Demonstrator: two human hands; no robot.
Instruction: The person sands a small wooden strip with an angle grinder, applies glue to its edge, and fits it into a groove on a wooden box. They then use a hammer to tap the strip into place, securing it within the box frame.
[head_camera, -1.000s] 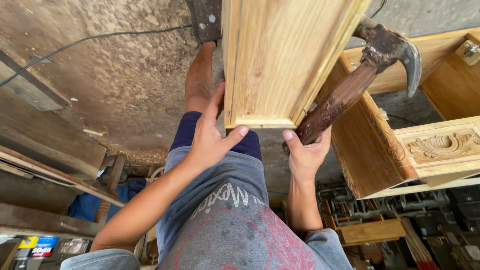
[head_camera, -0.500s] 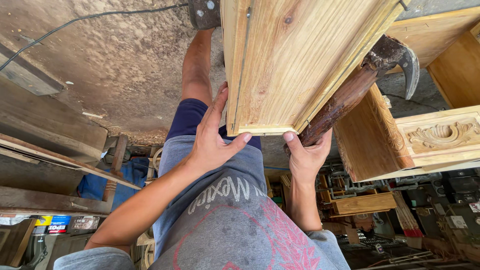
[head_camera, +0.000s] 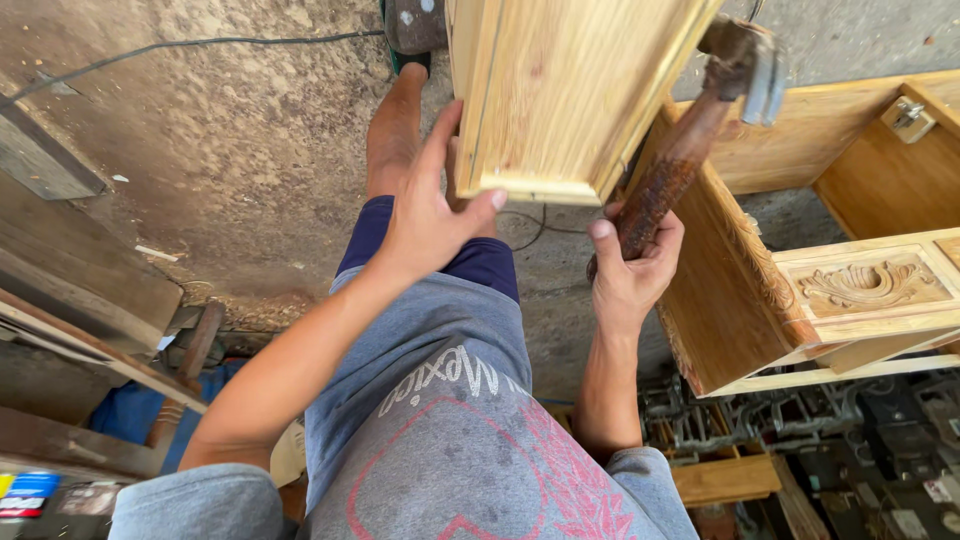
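A light wooden panel (head_camera: 560, 90) stands upright in front of me, its lower end near my hands. My left hand (head_camera: 430, 215) grips its lower left corner, thumb on the bottom edge. My right hand (head_camera: 630, 275) is closed around the rusty brown handle of a claw hammer (head_camera: 700, 120). The hammer's metal head points up and right, just beside the panel's right edge. My legs in dark shorts stand below the panel on the concrete floor.
Carved wooden furniture pieces (head_camera: 860, 290) sit to the right. Planks (head_camera: 90, 290) lean at the left. A black cable (head_camera: 200, 45) runs across the concrete floor (head_camera: 230, 150). Dark metal parts (head_camera: 860, 440) lie at the lower right.
My right hand has moved off the panel's bottom edge and swung the hammer more upright. The left hand stays on the panel's corner. The view has shifted slightly.
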